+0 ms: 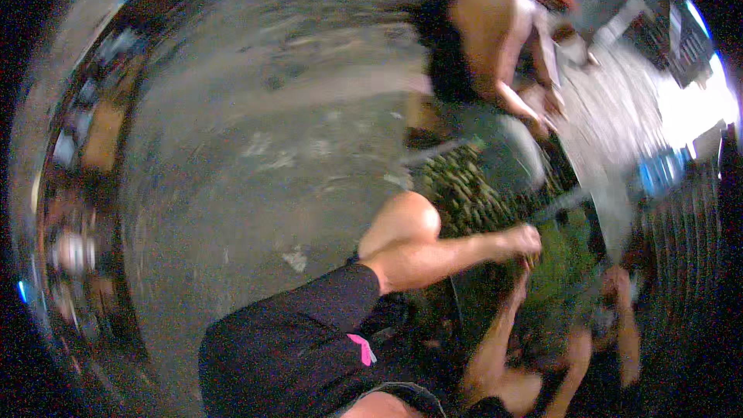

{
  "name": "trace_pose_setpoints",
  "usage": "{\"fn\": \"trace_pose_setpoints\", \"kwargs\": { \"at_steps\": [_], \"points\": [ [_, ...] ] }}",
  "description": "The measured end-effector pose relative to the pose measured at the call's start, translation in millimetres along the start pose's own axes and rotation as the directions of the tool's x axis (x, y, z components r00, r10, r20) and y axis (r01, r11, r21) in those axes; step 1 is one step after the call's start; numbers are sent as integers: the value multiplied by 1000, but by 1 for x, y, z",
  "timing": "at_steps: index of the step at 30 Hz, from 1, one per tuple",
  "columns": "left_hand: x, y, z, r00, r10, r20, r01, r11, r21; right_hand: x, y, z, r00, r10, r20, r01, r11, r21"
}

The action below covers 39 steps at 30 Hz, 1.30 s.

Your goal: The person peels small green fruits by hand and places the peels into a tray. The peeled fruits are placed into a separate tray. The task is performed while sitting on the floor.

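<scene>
My left hand (523,241) is closed, held over the near edge of a heap of small, oblong green pieces (457,186). Whether anything is pinched in it cannot be made out. Right below it, my right hand (522,271) reaches up, close to or touching the left; its fingers are smeared and partly hidden. To the right of both hands lies a flatter, brighter green area (569,255), too blurred to name. A greyish bar (565,203) runs between this area and the heap.
Across the heap a person (484,39) bends forward with both hands low. Another person's forearms (623,317) come in at the lower right. A blue object (662,173) stands at the right. Grey floor (255,147) stretches left, with blurred goods (104,135) along the far left.
</scene>
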<state>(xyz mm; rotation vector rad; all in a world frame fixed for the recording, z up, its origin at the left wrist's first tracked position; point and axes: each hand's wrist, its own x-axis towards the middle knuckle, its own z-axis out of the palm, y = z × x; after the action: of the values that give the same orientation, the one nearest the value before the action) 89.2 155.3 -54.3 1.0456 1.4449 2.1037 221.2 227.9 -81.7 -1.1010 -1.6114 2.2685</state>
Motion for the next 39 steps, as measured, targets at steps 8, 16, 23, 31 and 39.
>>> {"fn": "trace_pose_setpoints", "kwargs": {
  "at_steps": [8, 16, 23, 31, 39],
  "points": [
    [18, 71, -3, 790, -603, 115, 607, 739, -293, -63, -17, -44, 958, -47, -284, 237, 688, 686],
    [-5, 45, 28, 667, -644, 376, 742, 619, -256, -70, -12, -47, 820, -114, -562, 219, 968, 124],
    [-15, 79, 9, 634, -749, 191, 769, 586, -255, -108, -21, -31, 943, -53, -329, 244, 783, 573],
    [-71, 49, 23, 585, -811, -28, 810, 585, -43, -70, 12, -22, 881, -52, -470, 149, 974, 172],
    [-142, -63, -64, 324, -920, -222, 654, 388, -650, -25, 120, 8, 959, 235, -156, -212, 966, 149]
  ]
}}
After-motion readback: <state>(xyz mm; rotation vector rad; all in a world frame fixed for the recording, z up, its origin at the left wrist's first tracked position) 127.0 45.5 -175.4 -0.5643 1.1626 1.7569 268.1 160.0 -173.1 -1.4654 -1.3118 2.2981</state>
